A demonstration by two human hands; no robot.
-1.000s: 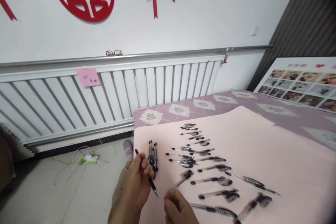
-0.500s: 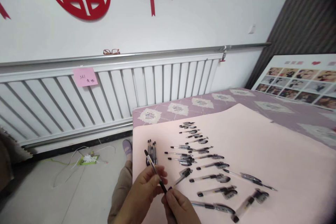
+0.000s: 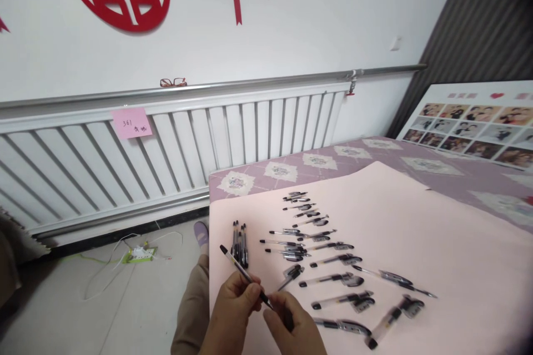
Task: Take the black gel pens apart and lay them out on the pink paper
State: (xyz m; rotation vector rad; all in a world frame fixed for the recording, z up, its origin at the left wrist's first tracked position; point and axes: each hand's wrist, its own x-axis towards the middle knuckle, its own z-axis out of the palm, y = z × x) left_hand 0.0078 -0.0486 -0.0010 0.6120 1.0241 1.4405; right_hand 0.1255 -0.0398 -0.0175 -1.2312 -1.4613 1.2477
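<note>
A clear-barrelled pen (image 3: 234,260) with a black end slants across my left hand (image 3: 235,308), which is closed around its middle. Its writing tip points down toward my right hand (image 3: 293,324). The fingers of that hand are curled close to the tip; whatever is between them is hidden. Just beyond my left hand lies a bundle of black-ended pens (image 3: 240,241), side by side. To the right, several pens with loose-looking caps are spread in rows, among them one pen (image 3: 339,300) with its cap beside it.
Pink paper (image 3: 416,233) covers much of the table, over a purple patterned cloth (image 3: 278,172). A white radiator (image 3: 233,133) runs along the wall. A photo board (image 3: 470,122) leans at the right. On the floor is a power strip (image 3: 140,255) with cables.
My right hand has shifted slightly right and its fingers have loosened around the pen's lower end, so the tip shows. The pen's upper end has moved left in view.
</note>
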